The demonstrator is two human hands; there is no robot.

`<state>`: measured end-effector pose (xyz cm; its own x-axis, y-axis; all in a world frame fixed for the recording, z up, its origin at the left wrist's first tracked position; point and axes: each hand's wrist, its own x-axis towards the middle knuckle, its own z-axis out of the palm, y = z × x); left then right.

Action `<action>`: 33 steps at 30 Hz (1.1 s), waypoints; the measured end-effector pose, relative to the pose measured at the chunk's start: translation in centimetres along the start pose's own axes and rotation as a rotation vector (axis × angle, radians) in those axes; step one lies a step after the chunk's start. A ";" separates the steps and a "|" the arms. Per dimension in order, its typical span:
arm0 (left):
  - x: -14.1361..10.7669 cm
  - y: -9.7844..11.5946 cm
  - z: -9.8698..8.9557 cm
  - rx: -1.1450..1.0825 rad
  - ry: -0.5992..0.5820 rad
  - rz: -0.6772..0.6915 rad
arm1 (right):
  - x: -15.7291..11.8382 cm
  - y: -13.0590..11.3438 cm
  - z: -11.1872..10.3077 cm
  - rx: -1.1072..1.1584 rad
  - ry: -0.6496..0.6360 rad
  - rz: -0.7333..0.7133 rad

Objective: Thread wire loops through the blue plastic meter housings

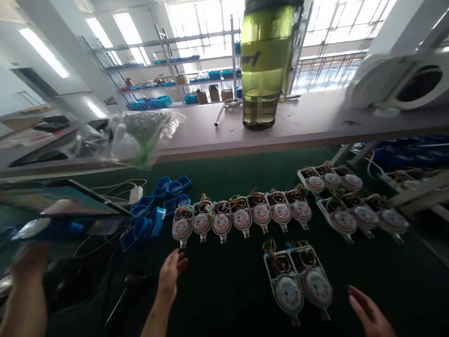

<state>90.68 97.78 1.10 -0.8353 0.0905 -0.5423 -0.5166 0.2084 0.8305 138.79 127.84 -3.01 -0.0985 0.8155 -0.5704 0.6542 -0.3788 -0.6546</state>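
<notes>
Flanking two wired modules (299, 276), the left hand (170, 274) and right hand (368, 306) grip nothing, fingers parted. Bare tabletop (219, 290) separates left hand and modules; round, pale faces (288, 292) bear pink dots.

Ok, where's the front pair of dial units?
In the head view, the pair of dial units sits low, right of centre, just left of the right hand and below the long row.

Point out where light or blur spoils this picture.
Head view, top: glare washes out the windows; head view, bottom: the mat sinks to near-black; head view, far left: a co-worker's hand is blurred; head view, middle: wires look too soft to trace singly.
</notes>
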 end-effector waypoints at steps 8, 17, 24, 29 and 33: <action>-17.2 -14.4 17.9 0.087 -0.445 -0.072 | 3.7 -5.5 5.6 0.260 -0.325 -0.332; -17.9 -14.5 17.8 0.192 -0.381 0.097 | 0.7 -3.1 8.8 0.231 -0.452 -0.258; -10.9 -11.5 3.7 0.481 -0.034 0.131 | -9.3 -3.4 22.4 0.391 -0.806 -0.462; -3.8 -8.2 -6.5 0.619 0.148 0.163 | -15.3 -4.5 33.5 0.339 -0.943 -0.578; 0.0 -6.6 -11.9 0.704 0.250 0.140 | -17.8 -7.0 39.1 0.194 -1.005 -0.617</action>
<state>91.81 84.83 -2.88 -0.9452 -0.0446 -0.3234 -0.2312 0.7909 0.5665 106.68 98.89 -7.72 -0.9554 0.2080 -0.2094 0.1747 -0.1737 -0.9692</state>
